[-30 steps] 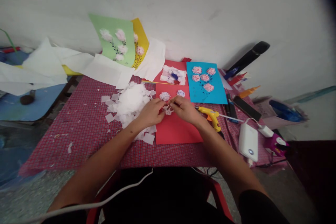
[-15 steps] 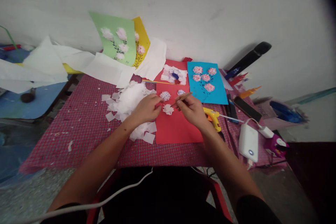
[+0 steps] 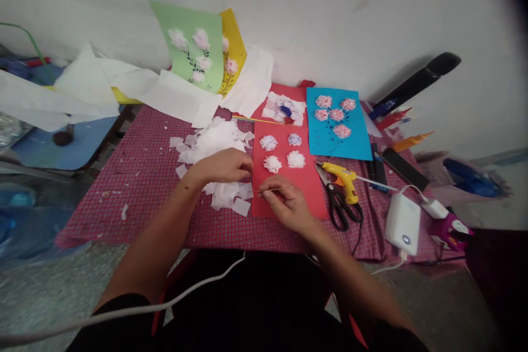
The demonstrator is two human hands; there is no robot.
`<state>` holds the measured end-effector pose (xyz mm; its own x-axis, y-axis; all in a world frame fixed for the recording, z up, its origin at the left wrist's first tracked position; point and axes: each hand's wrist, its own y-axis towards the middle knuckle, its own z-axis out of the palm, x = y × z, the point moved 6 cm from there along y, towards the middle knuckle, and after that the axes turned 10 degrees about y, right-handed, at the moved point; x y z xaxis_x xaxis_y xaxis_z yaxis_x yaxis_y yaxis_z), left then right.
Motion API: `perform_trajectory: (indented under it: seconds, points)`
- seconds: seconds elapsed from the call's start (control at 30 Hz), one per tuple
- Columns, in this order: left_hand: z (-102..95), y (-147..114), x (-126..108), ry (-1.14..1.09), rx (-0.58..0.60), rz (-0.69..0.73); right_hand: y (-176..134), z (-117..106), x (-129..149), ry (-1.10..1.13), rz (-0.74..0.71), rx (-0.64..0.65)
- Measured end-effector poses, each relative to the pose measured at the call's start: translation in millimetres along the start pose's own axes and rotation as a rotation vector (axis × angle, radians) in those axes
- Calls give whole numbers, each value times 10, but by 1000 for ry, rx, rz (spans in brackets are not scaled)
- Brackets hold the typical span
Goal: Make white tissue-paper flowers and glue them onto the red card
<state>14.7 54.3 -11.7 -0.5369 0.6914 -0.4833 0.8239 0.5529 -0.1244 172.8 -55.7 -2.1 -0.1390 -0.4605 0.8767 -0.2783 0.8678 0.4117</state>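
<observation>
My left hand (image 3: 231,166) is over the heap of white tissue paper squares (image 3: 218,140), its fingers curled together and pointing down; what they pinch, if anything, is hidden. My right hand (image 3: 285,202) pinches a thin stick (image 3: 274,189) that points left, above the lower part of a red sheet of paper (image 3: 303,192). Two white paper puffs (image 3: 296,159) sit on that sheet, below two blue-speckled puffs (image 3: 269,143).
To the right lie a yellow glue gun (image 3: 345,179), black-handled scissors (image 3: 339,206) and a white power bank (image 3: 404,223). A blue card with pink puff flowers (image 3: 358,132) lies behind. Green (image 3: 212,55) and yellow cards lean on the wall.
My right hand has drawn back from the white puff toward the sheet's lower left, stick still held. A second white puff and the scissors are now uncovered. The camera view has shifted slightly.
</observation>
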Motion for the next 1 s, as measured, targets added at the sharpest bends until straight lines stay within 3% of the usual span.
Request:
perform_trajectory:
  seconds: [0.1,0.17,0.47,0.7,0.8,1.0]
  points:
    - [16,10,20,24,-1,-7,21,104,34,-81,-60,78]
    - [23,11,24,32,19,-16,20,104,30,-75,-61,64]
    - [92,-2,-116,104,170,12,-92,-112,-158,196,249,-167]
    - [8,-100,-152,48,226,0,-120,-192,-310,480,363,-421]
    - [-6,-71,-154,54,122,-78,-121,-212,-410,580,389,-500]
    - [-10,8,-295,-142,-36,41,-94,-249,-448,672,400,-578]
